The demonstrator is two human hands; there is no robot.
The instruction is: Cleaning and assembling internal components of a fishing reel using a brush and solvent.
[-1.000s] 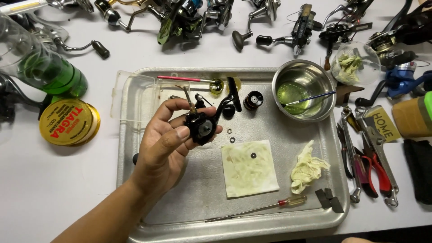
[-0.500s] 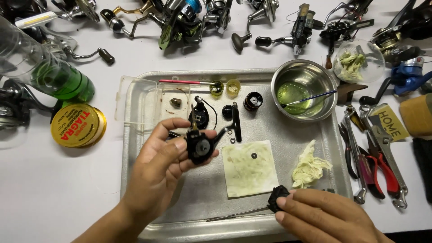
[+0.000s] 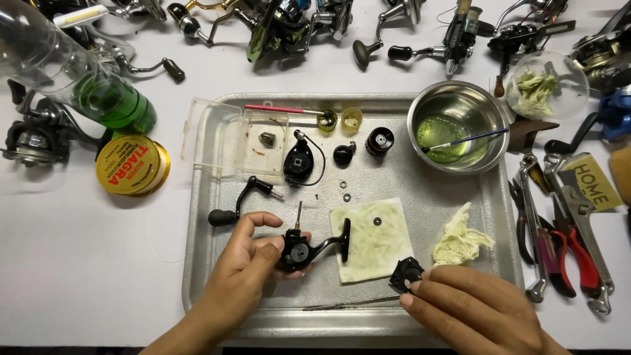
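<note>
My left hand (image 3: 246, 263) grips a black fishing reel body (image 3: 299, 250) just above the metal tray (image 3: 210, 289); its foot reaches right over a stained square pad (image 3: 371, 243) and a thin shaft sticks up from it. My right hand (image 3: 473, 309) pinches a small black cover piece (image 3: 405, 273) at the tray's front right. A thin tool (image 3: 351, 303) lies along the front rim between both hands. A black crank handle (image 3: 240, 200), a rotor with bail wire (image 3: 301, 160) and a dark spool (image 3: 380, 141) lie farther back on the tray.
A steel bowl (image 3: 486, 154) with green liquid and a brush sits at the tray's back right. A crumpled wipe (image 3: 460, 240) lies beside the pad. Pliers and wrenches (image 3: 559, 243) rest to the right; a yellow tin (image 3: 131, 165), a green bottle (image 3: 98, 92) and several reels (image 3: 282, 26) ring the tray.
My left hand lowered the reel body toward the tray front. My right hand came into view from below and picked up the small black cover piece.
</note>
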